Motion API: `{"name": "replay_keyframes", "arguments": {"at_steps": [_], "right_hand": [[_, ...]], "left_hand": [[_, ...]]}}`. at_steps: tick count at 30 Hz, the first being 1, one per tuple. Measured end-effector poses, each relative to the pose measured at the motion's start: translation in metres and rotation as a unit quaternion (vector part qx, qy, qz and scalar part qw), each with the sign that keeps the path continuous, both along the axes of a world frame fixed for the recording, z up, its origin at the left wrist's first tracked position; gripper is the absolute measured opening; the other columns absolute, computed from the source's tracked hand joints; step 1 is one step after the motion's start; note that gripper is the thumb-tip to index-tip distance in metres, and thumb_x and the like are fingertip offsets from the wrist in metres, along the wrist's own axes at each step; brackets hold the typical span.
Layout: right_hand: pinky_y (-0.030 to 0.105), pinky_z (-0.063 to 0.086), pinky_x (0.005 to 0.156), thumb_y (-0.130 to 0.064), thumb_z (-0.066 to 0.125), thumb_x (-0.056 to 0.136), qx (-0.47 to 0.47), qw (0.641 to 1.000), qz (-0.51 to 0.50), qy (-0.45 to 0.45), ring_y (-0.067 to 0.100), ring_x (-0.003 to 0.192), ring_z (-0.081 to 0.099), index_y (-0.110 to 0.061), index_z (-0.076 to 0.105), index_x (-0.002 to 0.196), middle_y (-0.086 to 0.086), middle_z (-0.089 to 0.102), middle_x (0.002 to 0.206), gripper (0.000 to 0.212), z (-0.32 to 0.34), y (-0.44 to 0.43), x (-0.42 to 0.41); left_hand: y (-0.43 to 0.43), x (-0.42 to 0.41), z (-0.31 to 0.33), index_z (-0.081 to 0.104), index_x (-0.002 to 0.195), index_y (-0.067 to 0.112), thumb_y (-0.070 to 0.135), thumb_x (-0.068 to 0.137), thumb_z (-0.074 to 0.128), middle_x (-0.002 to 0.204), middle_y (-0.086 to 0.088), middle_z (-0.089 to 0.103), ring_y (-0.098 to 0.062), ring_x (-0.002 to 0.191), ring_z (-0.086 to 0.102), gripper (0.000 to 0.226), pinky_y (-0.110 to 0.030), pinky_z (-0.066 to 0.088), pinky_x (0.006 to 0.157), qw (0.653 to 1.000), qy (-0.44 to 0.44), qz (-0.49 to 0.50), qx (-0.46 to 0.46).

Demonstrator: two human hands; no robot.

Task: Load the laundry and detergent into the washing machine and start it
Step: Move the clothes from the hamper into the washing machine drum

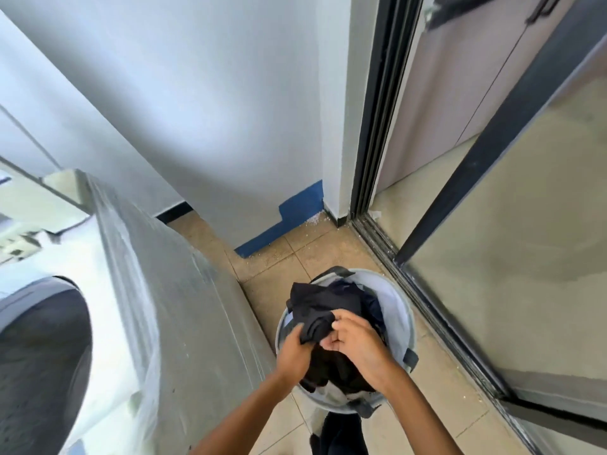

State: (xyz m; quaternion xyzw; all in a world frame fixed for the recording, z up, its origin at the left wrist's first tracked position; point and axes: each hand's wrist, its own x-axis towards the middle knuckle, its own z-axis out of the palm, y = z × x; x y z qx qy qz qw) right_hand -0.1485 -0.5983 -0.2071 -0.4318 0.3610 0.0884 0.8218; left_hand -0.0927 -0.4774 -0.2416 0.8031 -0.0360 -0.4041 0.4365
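Observation:
A round grey laundry basket stands on the tiled floor, filled with dark clothes. A black garment is bunched above the basket's rim. My left hand grips its lower left part, and my right hand grips it from the right; both hands are closed on the cloth. The washing machine stands to the left of the basket, its grey side panel facing me. Its dark round door shows at the far left edge. No detergent is in view.
A white wall with a blue painted patch stands behind the basket. A sliding glass door with a black frame and floor track runs along the right. Beige floor tiles lie between machine and basket.

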Motion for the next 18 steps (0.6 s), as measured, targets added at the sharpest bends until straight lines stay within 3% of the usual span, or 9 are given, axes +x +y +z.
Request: {"name": "replay_keyframes", "arguments": {"at_steps": [2,5,7,9,11,13,16,18], "right_hand": [[0.029,0.053,0.069,0.001,0.048,0.09,-0.071,0.997,0.023,-0.009,0.023,0.076,0.064,-0.01,0.058,0.113,0.011,0.065,0.093,0.027,0.016,0.001,-0.008],[0.036,0.05,0.084,0.005,0.052,0.084,-0.225,0.974,0.016,0.027,0.025,0.095,0.063,-0.025,0.06,0.101,0.006,0.062,0.11,0.035,0.018,-0.001,-0.022],[0.033,0.044,0.092,0.004,0.056,0.077,-0.365,0.926,0.061,0.079,0.028,0.109,0.058,-0.023,0.061,0.102,0.006,0.059,0.114,0.037,0.012,-0.005,-0.033],[0.032,0.038,0.098,-0.006,0.06,0.072,-0.473,0.851,0.172,0.149,0.032,0.12,0.049,-0.021,0.052,0.125,0.007,0.049,0.125,0.056,0.006,-0.002,-0.042],[0.036,0.031,0.105,-0.016,0.067,0.069,-0.478,0.819,0.242,0.207,0.038,0.134,0.029,-0.026,0.022,0.145,0.012,0.024,0.146,0.089,0.007,0.009,-0.047],[0.043,0.021,0.112,-0.027,0.079,0.064,-0.453,0.832,0.252,0.197,0.041,0.142,0.007,-0.029,-0.006,0.148,0.015,-0.008,0.154,0.12,0.012,0.026,-0.041],[0.051,0.01,0.114,-0.041,0.084,0.058,-0.479,0.828,0.257,0.142,0.042,0.143,-0.01,-0.03,-0.021,0.145,0.017,-0.029,0.151,0.136,0.021,0.056,-0.018],[0.051,0.006,0.115,-0.042,0.084,0.058,-0.498,0.825,0.247,0.102,0.038,0.143,-0.016,-0.029,-0.02,0.146,0.018,-0.031,0.15,0.137,0.029,0.076,0.0]], "left_hand": [[-0.001,0.01,0.034,0.052,0.118,0.01,0.001,0.096,0.038,0.11,-0.006,0.058,-0.02,0.106,0.054,0.028,-0.023,0.045,0.089,0.999,-0.006,0.045,-0.004],[-0.004,0.023,0.088,0.052,0.116,0.017,0.011,0.098,0.035,0.102,-0.003,0.06,-0.02,0.095,0.057,0.025,-0.033,0.045,0.087,0.985,0.039,0.155,-0.057],[0.001,0.033,0.121,0.056,0.11,0.017,0.015,0.098,0.036,0.093,-0.004,0.062,-0.021,0.085,0.059,0.024,-0.033,0.047,0.075,0.967,0.082,0.222,-0.093],[0.015,0.046,0.154,0.061,0.103,0.014,0.02,0.096,0.039,0.088,-0.01,0.066,-0.026,0.083,0.061,0.023,-0.034,0.047,0.066,0.945,0.141,0.265,-0.131],[0.034,0.056,0.188,0.065,0.092,0.009,0.023,0.093,0.041,0.081,-0.014,0.071,-0.029,0.083,0.063,0.028,-0.035,0.048,0.066,0.925,0.185,0.278,-0.181],[0.059,0.063,0.217,0.066,0.084,0.007,0.022,0.093,0.04,0.072,-0.013,0.073,-0.029,0.081,0.064,0.031,-0.036,0.049,0.067,0.914,0.196,0.271,-0.229],[0.102,0.067,0.259,0.066,0.089,0.003,0.019,0.09,0.043,0.078,-0.016,0.073,-0.031,0.074,0.069,0.028,-0.039,0.056,0.068,0.892,0.208,0.259,-0.306],[0.132,0.065,0.288,0.069,0.092,-0.001,0.015,0.068,0.07,0.085,-0.02,0.073,-0.033,0.074,0.071,0.028,-0.042,0.059,0.061,0.871,0.21,0.243,-0.371]]}}
